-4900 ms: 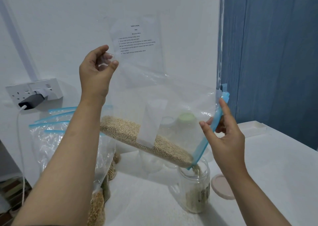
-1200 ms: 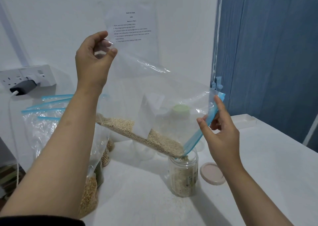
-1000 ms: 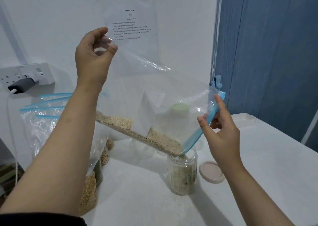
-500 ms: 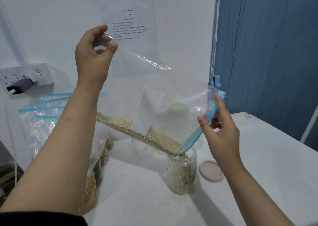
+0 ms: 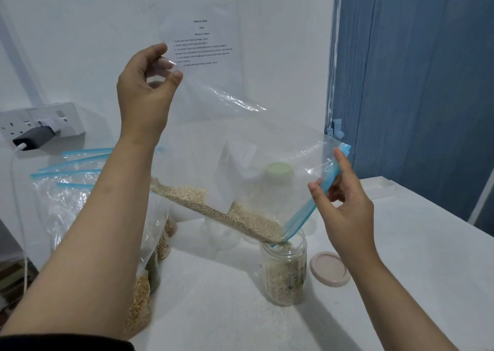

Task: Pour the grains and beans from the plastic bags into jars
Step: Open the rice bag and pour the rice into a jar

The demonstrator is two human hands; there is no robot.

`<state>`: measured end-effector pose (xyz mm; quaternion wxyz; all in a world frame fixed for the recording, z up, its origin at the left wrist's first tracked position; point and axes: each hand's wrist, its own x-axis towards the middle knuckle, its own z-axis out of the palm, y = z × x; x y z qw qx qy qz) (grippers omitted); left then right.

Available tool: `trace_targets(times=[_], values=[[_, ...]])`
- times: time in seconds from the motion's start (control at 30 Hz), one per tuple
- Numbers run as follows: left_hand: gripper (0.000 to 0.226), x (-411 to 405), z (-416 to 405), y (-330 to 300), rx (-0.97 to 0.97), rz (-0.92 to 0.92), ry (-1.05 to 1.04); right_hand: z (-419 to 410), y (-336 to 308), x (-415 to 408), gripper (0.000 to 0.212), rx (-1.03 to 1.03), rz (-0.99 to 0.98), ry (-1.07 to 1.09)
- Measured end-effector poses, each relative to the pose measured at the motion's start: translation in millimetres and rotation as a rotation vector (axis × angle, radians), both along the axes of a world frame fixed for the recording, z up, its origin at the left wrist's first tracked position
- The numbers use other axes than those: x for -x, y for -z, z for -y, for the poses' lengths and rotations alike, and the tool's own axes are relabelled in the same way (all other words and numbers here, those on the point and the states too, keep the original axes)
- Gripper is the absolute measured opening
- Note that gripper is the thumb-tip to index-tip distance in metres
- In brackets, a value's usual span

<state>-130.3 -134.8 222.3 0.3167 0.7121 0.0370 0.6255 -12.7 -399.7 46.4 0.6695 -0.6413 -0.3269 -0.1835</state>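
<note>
Other bags of beans [image 5: 141,292] lean at the table's [image 5: 414,257] left edge. The left hand [image 5: 145,94] pinches the clear bag's [image 5: 240,142] raised bottom corner between curled fingers. Grains [image 5: 222,211] slide down to its blue zip mouth, pinched by the right hand [image 5: 344,206], above the open jar [image 5: 284,273]. A lid [image 5: 330,269] lies just right.

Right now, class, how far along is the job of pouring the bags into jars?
Done: the lid is off and the jar is well over half full. In hand: the left hand lifts the bag by a corner, the right hand steers its blue mouth, and grain runs in. Left: the remaining grain and the bags at the left.
</note>
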Motion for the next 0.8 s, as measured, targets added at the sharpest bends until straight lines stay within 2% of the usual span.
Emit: trace_targets(times=[0.8], values=[[0.036,-2.9,-9.3,2.5,0.002,-0.003,0.011,-5.6,-2.8,-4.1,0.065,-0.054,-0.048,-0.078]])
